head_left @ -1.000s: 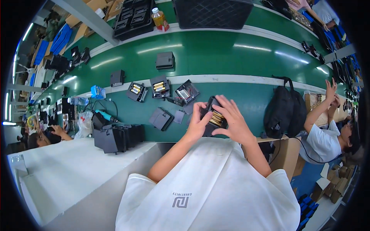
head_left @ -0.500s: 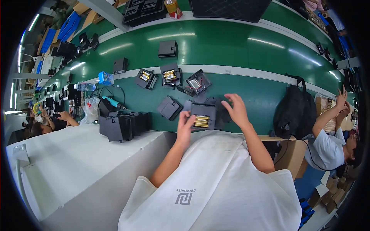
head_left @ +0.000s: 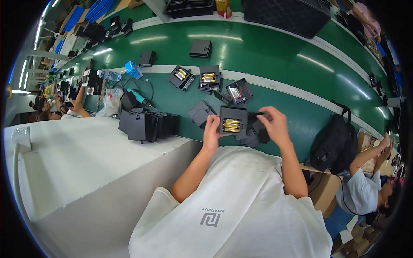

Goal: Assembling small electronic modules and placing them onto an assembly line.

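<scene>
My left hand (head_left: 211,132) grips a black plastic battery box (head_left: 232,112) by its left side, its open compartment facing up with several gold batteries inside. To the right of the box, my right hand (head_left: 276,122) has thumb and fingers curled together; whatever lies between the fingertips is too small to make out. Black plastic pieces (head_left: 259,130) lie partly hidden under the box and right hand. Beyond my hands sit a box with batteries (head_left: 209,78), a second such box (head_left: 181,76), and an open box with wires (head_left: 236,91). A closed black box (head_left: 201,112) lies just left.
Black boxes (head_left: 146,125) are stacked on the white surface (head_left: 86,167) at left, near a teal power screwdriver (head_left: 138,97). A bottle (head_left: 108,75) and blue carton (head_left: 133,69) stand behind. A black backpack (head_left: 331,144) lies right; a co-worker (head_left: 363,189) is beyond it.
The battery box has risen slightly and turned more squarely, still in my left hand. My right hand's spread fingers have curled together beside it. The whole view has shifted.
</scene>
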Available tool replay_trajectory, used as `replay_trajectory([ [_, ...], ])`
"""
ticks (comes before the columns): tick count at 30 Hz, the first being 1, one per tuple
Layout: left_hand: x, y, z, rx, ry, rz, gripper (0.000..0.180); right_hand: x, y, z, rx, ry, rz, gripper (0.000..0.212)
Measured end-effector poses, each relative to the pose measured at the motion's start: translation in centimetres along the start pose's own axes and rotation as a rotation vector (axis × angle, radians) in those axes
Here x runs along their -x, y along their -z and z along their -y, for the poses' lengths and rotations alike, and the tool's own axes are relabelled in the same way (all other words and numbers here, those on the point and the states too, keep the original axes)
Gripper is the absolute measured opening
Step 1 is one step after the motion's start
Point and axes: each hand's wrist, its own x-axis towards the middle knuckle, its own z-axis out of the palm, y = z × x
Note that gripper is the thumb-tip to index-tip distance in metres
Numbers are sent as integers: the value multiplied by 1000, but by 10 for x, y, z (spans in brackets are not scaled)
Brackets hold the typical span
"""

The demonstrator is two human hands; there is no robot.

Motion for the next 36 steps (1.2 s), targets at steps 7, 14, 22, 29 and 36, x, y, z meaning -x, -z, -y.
replay_trajectory([
  [7, -3, -24, 3, 22, 15, 162, 8, 32, 23, 39, -391, 306, -148, 17],
  [14, 1, -39, -1, -10, 23, 249, 11, 37, 7, 41, -251, 416, -43, 23],
  [22, 5, -45, -1, -154, -23, 295, 29, 38, 7, 34, -230, 445, -58, 29],
  [29, 2, -48, 2, -123, -129, 348, 32, 23, 17, 40, 93, 390, -617, 47],
  [36, -7, -46, 3, -233, -183, 326, 39, 10, -15, 6, -766, -163, -141, 55],
])
